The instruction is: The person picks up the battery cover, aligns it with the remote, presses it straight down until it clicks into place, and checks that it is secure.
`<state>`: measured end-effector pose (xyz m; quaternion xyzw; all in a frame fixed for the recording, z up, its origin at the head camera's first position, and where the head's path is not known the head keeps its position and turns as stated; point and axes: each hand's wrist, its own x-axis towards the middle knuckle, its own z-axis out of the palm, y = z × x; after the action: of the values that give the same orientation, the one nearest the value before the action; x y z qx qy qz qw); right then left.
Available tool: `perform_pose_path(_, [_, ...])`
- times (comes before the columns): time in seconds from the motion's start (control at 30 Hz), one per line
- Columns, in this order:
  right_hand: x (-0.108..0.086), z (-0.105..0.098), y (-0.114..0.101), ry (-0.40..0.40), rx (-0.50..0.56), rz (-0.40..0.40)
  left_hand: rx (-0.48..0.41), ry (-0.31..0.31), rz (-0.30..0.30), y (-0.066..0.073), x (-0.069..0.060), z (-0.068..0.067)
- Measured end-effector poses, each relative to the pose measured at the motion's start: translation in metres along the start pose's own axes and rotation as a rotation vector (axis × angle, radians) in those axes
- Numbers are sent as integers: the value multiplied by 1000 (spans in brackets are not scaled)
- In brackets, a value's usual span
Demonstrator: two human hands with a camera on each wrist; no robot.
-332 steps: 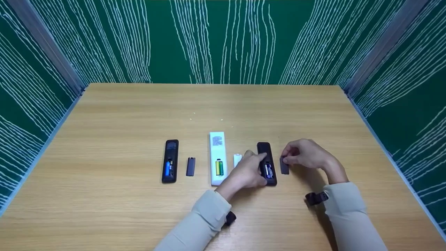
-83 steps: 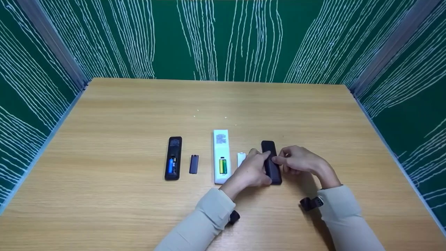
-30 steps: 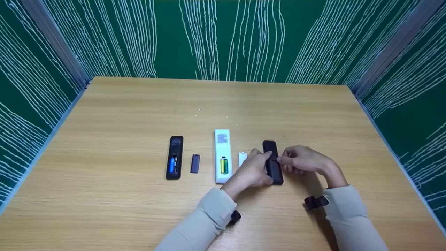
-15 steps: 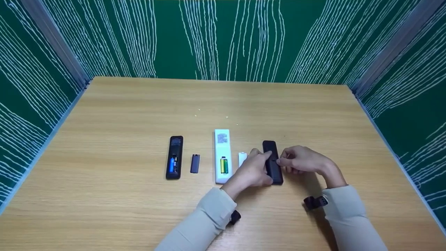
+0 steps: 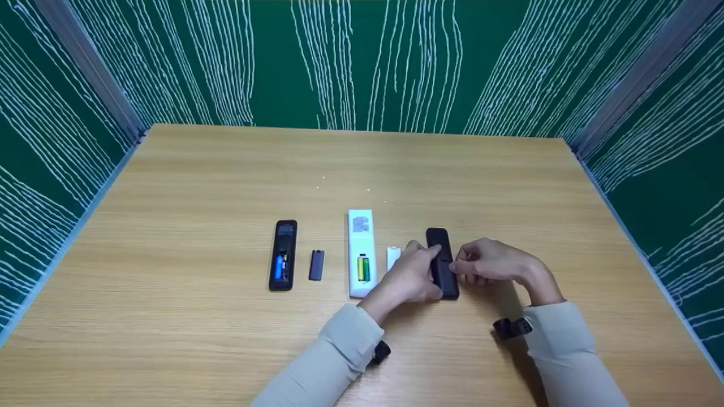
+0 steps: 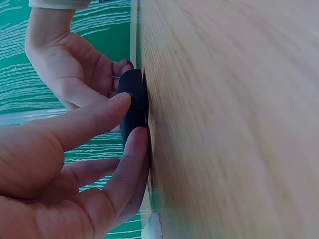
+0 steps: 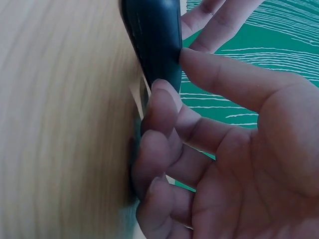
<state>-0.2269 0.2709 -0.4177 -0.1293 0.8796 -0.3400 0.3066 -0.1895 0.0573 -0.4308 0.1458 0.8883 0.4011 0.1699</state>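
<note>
The right-hand black remote (image 5: 447, 285) lies back up in the head view, its battery bay covered, with no batteries showing. My left hand (image 5: 406, 277) grips it from the left, index finger on its upper face and thumb at its near end. From the right, my right hand (image 5: 495, 261) holds the long edge, thumb tip against it. In the left wrist view the black remote (image 6: 133, 82) sits between my left hand's fingers. My right hand (image 7: 224, 144) touches the black remote (image 7: 154, 40) with thumb and index finger in the right wrist view, other fingers curled below.
Left of my hands lies a white remote (image 5: 360, 240), bay uncovered over green-yellow batteries (image 5: 363, 268). A white cover (image 5: 393, 255) is partly hidden by my left hand. Further left are a dark cover (image 5: 317, 265) and another black remote (image 5: 284, 243) with a blue battery (image 5: 279, 267).
Since the earliest frame, the dark cover has gone from the table into the right-hand remote's back, hiding its batteries. My right hand has moved left onto the remote, lately shifting slightly nearer me.
</note>
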Motion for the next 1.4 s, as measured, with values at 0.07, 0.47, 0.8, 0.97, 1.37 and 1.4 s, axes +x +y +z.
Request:
perform_pose_path(0.07, [0,0,-1,-10,-3,1,-4,0,-5,0,0,0])
perform_pose_path(0.47, [-2,0,-3,-58,-13,4,9,5,4,-1,1,1])
perform_pose_path(0.8, [-5,1,-6,-92,-50,4,9,15,9,-1,1,2])
perform_pose_path(0.97, [-6,2,-8,-107,-59,10,1,10,-1,0,1,2])
perform_pose_path(1.37, [-6,4,-8,-105,-93,8,-2,10,-3,0,0,2])
perform_pose_path(1.4, [-6,4,-8,-101,-95,6,-5,10,-4,0,0,2])
